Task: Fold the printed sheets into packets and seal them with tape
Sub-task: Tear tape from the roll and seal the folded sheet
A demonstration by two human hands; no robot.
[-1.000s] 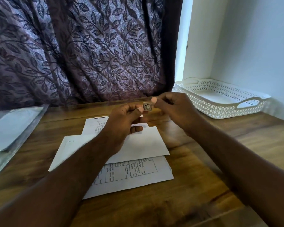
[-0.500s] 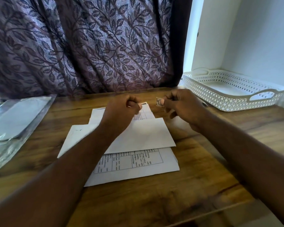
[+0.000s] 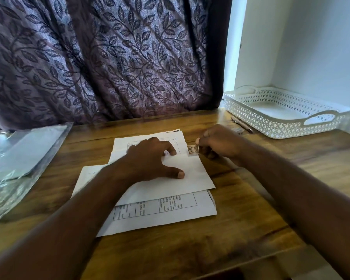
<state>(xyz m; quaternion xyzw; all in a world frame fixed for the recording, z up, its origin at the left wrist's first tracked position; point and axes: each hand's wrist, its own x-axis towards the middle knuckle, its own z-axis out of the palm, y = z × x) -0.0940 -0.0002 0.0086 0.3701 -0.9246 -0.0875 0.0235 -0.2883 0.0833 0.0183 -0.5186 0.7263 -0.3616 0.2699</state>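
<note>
A folded white sheet [image 3: 188, 176] lies on top of a printed sheet with a table [image 3: 170, 211] in the middle of the wooden desk [image 3: 251, 209]. My left hand [image 3: 152, 158] rests flat on the folded sheet, fingers spread, pressing it down. My right hand [image 3: 218, 142] pinches a small printed piece of tape [image 3: 192, 150] between thumb and fingers at the folded sheet's upper right corner. The tape touches the paper's edge there. More printed paper [image 3: 150, 141] shows beyond my left hand.
A white perforated tray [image 3: 287, 126] stands at the back right against the wall. A pen [image 3: 241, 124] lies just in front of it. A clear plastic sleeve with paper [image 3: 22, 154] lies at the left. A leaf-patterned curtain [image 3: 109, 57] hangs behind the desk.
My left hand let go of the tape piece and dropped flat onto the folded sheet. My right hand carried the tape down to the sheet's upper right corner.
</note>
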